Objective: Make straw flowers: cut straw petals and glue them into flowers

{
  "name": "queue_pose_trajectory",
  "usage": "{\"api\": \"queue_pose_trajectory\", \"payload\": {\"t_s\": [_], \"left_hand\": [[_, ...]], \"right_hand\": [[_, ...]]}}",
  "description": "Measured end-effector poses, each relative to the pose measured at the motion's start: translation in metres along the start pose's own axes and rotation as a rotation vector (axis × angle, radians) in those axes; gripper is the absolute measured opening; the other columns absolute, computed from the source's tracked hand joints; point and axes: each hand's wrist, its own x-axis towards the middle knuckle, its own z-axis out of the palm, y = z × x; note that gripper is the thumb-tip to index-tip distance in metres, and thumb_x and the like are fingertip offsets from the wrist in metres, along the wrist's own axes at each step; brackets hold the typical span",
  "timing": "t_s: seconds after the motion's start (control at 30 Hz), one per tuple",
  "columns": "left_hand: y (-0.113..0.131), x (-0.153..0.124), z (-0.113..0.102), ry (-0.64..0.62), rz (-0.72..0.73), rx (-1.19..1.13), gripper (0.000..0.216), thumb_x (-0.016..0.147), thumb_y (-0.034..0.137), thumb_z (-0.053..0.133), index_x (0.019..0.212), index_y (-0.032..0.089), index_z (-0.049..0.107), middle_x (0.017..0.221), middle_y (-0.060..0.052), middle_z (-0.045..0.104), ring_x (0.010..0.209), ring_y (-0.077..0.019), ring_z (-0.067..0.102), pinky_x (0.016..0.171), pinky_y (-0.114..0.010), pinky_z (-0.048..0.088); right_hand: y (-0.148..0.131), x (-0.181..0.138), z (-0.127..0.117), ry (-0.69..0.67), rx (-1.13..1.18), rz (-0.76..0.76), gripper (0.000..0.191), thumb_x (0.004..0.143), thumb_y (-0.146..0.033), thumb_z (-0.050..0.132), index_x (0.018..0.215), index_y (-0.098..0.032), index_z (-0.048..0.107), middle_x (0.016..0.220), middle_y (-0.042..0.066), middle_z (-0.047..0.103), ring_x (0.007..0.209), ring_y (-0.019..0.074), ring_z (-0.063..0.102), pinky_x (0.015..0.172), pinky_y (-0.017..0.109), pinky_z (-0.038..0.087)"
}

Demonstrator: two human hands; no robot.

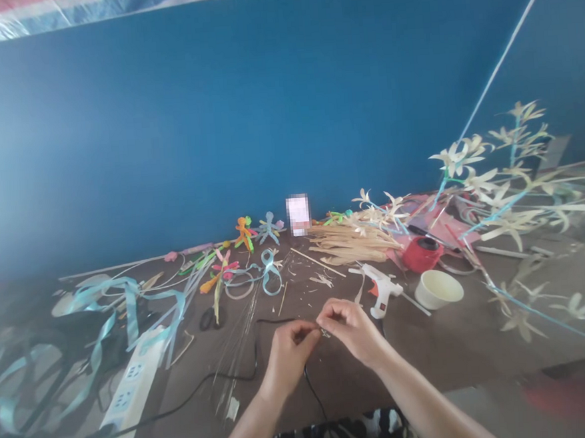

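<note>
My left hand (288,353) and my right hand (349,327) meet above the front of the brown table (456,341). Both pinch a tiny piece (324,333) between their fingertips; it is too small to name. A white hot-glue gun (381,289) lies just beyond my right hand, its black cord (243,376) running left under my hands to a white power strip (127,391). Thin wires (241,343) lie on the table left of my left hand.
Pale-blue ribbon (128,310) is heaped at the left. Small coloured figures (246,234) stand by the blue wall. A straw pile (349,242), a red spool (422,252), a cream bowl (438,287) and straw-flower branches (495,191) fill the right. Black scissors (210,318) lie near the ribbon.
</note>
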Motion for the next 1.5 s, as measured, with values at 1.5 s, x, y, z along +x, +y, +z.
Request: {"api": "queue_pose_trajectory", "payload": {"t_s": [1.5], "left_hand": [[-0.011, 0.021, -0.012, 0.133, -0.174, -0.330, 0.030, 0.059, 0.038, 0.064, 0.075, 0.013, 0.062, 0.074, -0.005, 0.061, 0.058, -0.0102, 0.053, 0.047, -0.019, 0.039]], "right_hand": [[0.033, 0.070, -0.007, 0.013, -1.022, -0.150, 0.023, 0.082, -0.019, 0.038, 0.083, -0.016, 0.061, 0.085, 0.007, 0.061, 0.086, 0.0173, 0.051, 0.079, 0.028, 0.034]]}}
